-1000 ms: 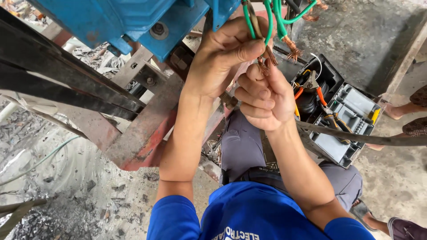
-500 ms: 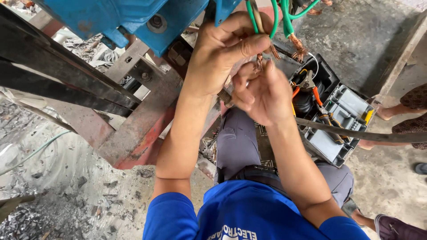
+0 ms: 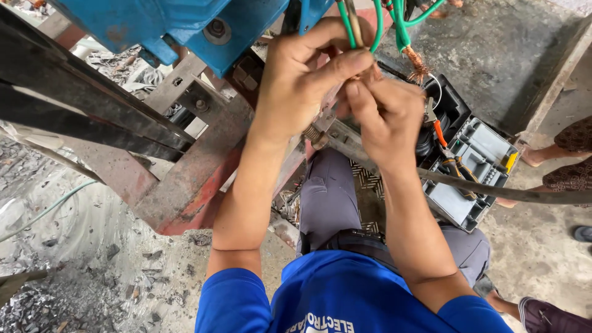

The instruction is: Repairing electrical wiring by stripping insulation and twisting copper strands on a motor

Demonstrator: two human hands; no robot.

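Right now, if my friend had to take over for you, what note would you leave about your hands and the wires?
Left hand: pinching the green wires just under the blue machine.
Right hand: fingertips meet the left hand's at the wire ends, which are hidden between them.
Nearby: another green wire with a bare copper end hangs free; an open toolbox lies on the floor to the right.
Done: one end is stripped bare.
Left: the bare end is joined to nothing yet.

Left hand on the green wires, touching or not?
Touching. The head view shows the left hand with thumb and forefinger pinched around the green wires; the right hand meets it just below.
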